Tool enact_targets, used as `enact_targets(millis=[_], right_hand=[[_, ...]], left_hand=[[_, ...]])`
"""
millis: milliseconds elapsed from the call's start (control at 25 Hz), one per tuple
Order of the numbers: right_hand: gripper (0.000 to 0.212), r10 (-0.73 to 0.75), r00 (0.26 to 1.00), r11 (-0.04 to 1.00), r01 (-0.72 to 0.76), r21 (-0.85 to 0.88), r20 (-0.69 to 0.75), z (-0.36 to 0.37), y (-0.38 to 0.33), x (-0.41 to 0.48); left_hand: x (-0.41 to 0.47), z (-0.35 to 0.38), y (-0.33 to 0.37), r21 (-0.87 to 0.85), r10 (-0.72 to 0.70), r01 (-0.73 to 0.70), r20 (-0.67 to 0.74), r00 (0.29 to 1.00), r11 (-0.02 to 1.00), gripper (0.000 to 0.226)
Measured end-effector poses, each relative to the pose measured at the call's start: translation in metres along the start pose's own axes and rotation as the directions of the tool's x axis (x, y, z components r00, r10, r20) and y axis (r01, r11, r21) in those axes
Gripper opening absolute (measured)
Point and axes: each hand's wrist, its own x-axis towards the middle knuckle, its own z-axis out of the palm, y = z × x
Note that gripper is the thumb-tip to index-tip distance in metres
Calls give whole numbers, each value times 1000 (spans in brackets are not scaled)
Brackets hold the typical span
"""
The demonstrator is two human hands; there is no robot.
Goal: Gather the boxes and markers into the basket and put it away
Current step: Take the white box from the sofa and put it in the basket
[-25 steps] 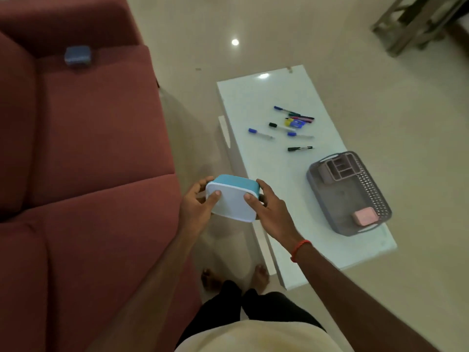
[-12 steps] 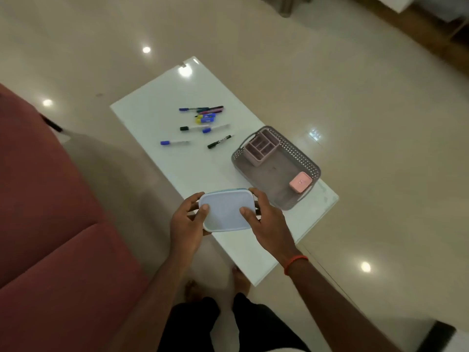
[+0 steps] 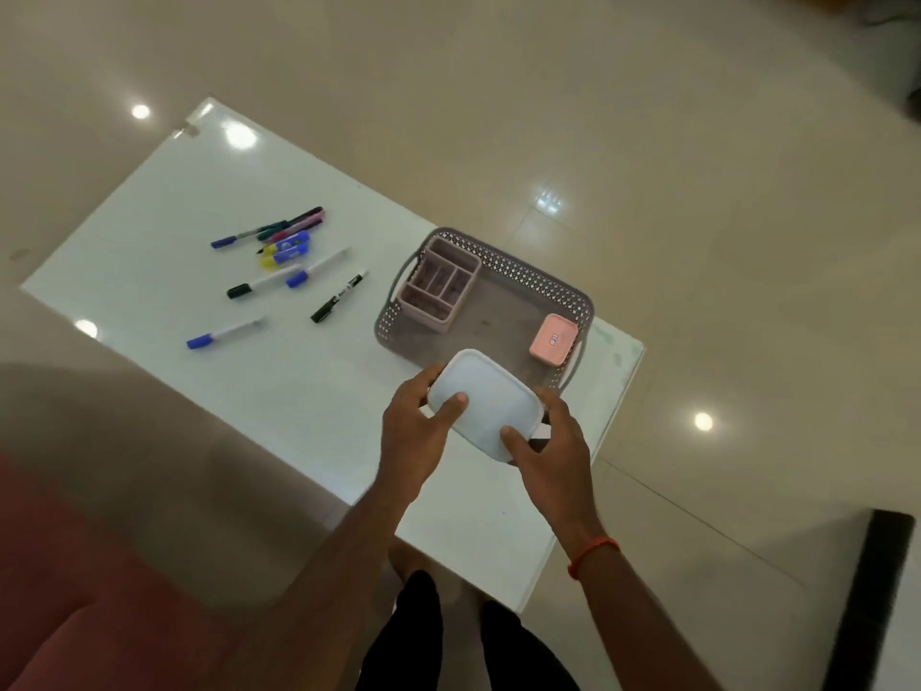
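Note:
Both hands hold a box with a white lid [image 3: 486, 400] just above the near rim of the grey perforated basket [image 3: 548, 286]. My left hand [image 3: 416, 431] grips its left end and my right hand [image 3: 545, 441] its right end, thumbs on the lid. Inside the basket stand a pink divided organiser [image 3: 439, 286] at the far left and a small pink box [image 3: 553, 339] at the right. Several markers [image 3: 284, 264] lie scattered on the white table [image 3: 149, 231] to the left of the basket.
A red sofa [image 3: 75, 605] fills the lower left corner. My legs and feet show below the table's near edge. Glossy beige floor tiles surround the table, and a dark strip [image 3: 869, 600] lies at the lower right.
I have turned from the sofa toward the table and carried the box forward and right, from beside the sofa to over the basket's near edge.

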Motion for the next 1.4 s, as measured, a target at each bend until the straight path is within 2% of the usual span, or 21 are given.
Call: enact_targets(millis=[120,200,280,480,640,800,960,1040,1120,1240,1400], right_hand=[[73,113,989,993,-110,41,-97,21,21,13],[75,162,975,984,-150,91,-149,30,34,23],[69,198,962,972,-168,166,-188,35,43,33],[58,206,938,965,-149,214,-279,43,54,60],[48,272,895,949,-189,251,-355,40,68,76],[34,287,869,950,-202,239,-403,40,81,89],[34,238,888,971,-215,101,-393,48,88,101],[47,166,887,960,-245,-134,-430,50,91,106],[53,58,916,912,-210,-353,-397,53,94,110],[49,38,940,859,-203,-469,-338,54,96,112],[53,-30,962,790,-144,-597,-271,51,98,109]], left_hand=[[53,30,-12,163,95,-125,183,979,979,41],[87,53,-22,280,119,-212,316,941,936,52],[115,71,-32,383,121,-278,384,915,881,63],[158,107,-52,478,138,-358,434,890,802,71],[173,124,-60,465,125,-326,411,903,823,66],[179,134,-61,421,143,-372,481,865,827,58],[185,142,-65,464,194,-456,508,839,759,55],[185,141,-68,465,226,-496,521,823,733,53],[185,139,-70,475,248,-541,547,799,694,52],[182,135,-71,495,223,-559,583,781,665,57],[174,130,-69,536,186,-528,564,805,658,64]])
